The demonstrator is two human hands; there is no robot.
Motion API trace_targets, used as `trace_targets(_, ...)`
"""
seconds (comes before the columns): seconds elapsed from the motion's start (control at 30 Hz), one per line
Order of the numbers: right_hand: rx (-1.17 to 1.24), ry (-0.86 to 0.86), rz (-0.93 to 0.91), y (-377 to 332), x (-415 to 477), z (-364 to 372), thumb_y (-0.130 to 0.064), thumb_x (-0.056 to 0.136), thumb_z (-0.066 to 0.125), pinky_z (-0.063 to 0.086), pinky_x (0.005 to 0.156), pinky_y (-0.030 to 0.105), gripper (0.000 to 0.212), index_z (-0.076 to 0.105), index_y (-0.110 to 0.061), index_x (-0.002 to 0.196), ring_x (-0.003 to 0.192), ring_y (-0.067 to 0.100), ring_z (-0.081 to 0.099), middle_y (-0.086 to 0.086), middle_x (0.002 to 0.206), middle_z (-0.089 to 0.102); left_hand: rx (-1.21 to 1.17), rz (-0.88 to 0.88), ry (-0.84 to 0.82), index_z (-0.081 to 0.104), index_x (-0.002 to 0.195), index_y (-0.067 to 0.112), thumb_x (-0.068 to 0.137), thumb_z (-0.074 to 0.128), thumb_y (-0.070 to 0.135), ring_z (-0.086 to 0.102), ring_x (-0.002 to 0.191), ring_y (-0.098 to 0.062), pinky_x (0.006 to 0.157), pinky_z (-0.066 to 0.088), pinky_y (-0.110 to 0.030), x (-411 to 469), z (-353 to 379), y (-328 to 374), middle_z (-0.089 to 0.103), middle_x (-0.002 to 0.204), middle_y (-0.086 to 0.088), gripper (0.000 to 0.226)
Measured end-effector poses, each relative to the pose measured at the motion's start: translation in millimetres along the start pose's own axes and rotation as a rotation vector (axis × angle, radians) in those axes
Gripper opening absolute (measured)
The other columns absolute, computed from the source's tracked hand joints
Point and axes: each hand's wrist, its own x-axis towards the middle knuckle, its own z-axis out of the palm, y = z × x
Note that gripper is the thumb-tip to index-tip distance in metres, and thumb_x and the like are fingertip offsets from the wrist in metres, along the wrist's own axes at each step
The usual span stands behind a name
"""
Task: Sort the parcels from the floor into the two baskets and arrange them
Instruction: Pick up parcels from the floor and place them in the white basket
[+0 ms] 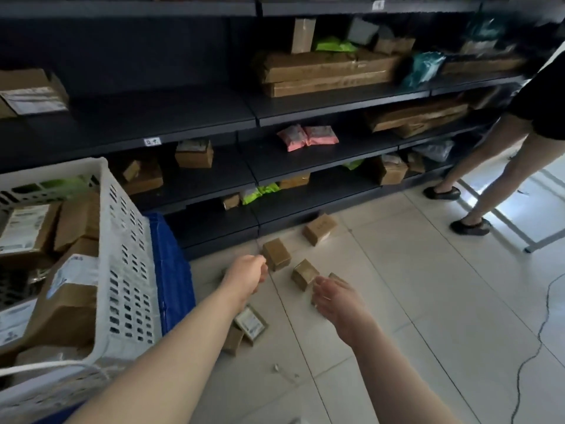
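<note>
Several small brown cardboard parcels lie on the tiled floor: one (319,229) near the shelf base, one (276,254) just right of my left hand (246,275), one (304,273) just beyond my right hand (333,296), and a labelled one (250,322) under my left forearm. Both hands reach down over them and hold nothing. My left hand's fingers hang loosely curled; my right hand's fingers are spread and relaxed. A white slotted basket (128,255) at the left holds several brown parcels. A blue basket (171,270) stands behind it, its inside hidden.
Dark shelving (183,117) with boxes and pink and green bags runs along the back. Another person's legs (489,166) stand at the right by the shelf. A thin cable (538,338) trails over the floor at the right. A metal frame foot (532,247) sits near them.
</note>
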Motion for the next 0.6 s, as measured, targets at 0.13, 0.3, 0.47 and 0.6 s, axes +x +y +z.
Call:
trace_targets(0.13, -0.060, -0.062, 0.073, 15, 53, -4, -0.013, 0.095, 0.057, 0.048, 0.087, 0.035, 0.012, 0.068, -0.016, 0.098, 0.089, 0.020, 0.060, 0.006, 0.092, 0.065, -0.042, -0.086, 0.069, 0.057, 0.079, 0.019, 0.096, 0.046, 0.020, 0.052, 0.084, -0.021, 0.064, 0.037, -0.029, 45, 24, -27, 0.057, 0.087, -0.006, 0.020)
trace_targets(0.3, -0.095, -0.111, 0.194, 76, 135, 13, -0.009, 0.093, 0.055, 0.043, 0.083, 0.031, 0.017, 0.069, -0.012, 0.103, 0.085, 0.018, 0.056, 0.004, 0.089, 0.061, -0.061, -0.259, 0.191, 0.055, 0.071, 0.015, 0.094, 0.050, 0.022, 0.053, 0.077, -0.022, 0.074, 0.043, -0.034, 128, 27, -98, 0.056, 0.074, -0.006, 0.024)
trace_targets(0.47, -0.084, -0.108, 0.302, 161, 228, 44, -0.006, 0.096, 0.052, 0.038, 0.066, 0.027, 0.017, 0.067, -0.006, 0.104, 0.078, 0.018, 0.051, 0.008, 0.087, 0.056, -0.035, -0.402, 0.282, 0.056, 0.076, 0.012, 0.095, 0.047, 0.023, 0.057, 0.084, -0.026, 0.078, 0.044, -0.034, 227, 17, -184, 0.059, 0.085, -0.010, 0.023)
trace_targets(0.6, -0.096, -0.111, 0.374, 234, 301, 72, -0.012, 0.096, 0.055, 0.039, 0.071, 0.029, 0.011, 0.066, -0.009, 0.097, 0.081, 0.021, 0.048, 0.007, 0.085, 0.056, 0.018, -0.451, 0.308, 0.062, 0.095, 0.006, 0.095, 0.046, 0.025, 0.061, 0.096, -0.029, 0.084, 0.048, -0.037, 300, 13, -259, 0.063, 0.102, -0.012, 0.025)
